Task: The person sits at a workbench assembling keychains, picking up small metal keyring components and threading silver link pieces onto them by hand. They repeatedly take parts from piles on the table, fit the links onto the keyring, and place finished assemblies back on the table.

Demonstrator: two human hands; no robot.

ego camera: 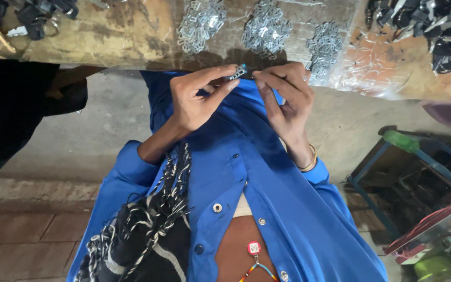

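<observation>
Both hands pinch one small part [240, 71] between them, the left hand [197, 99] gripping its near end with thumb and forefinger, the right hand [284, 93] clasping the other end. The part is a short, flat, dark metal strip with a light blue tip, held just below the counter [121, 36] edge. On the counter just beyond it lie three heaps of silvery metal clips [266, 27].
</observation>
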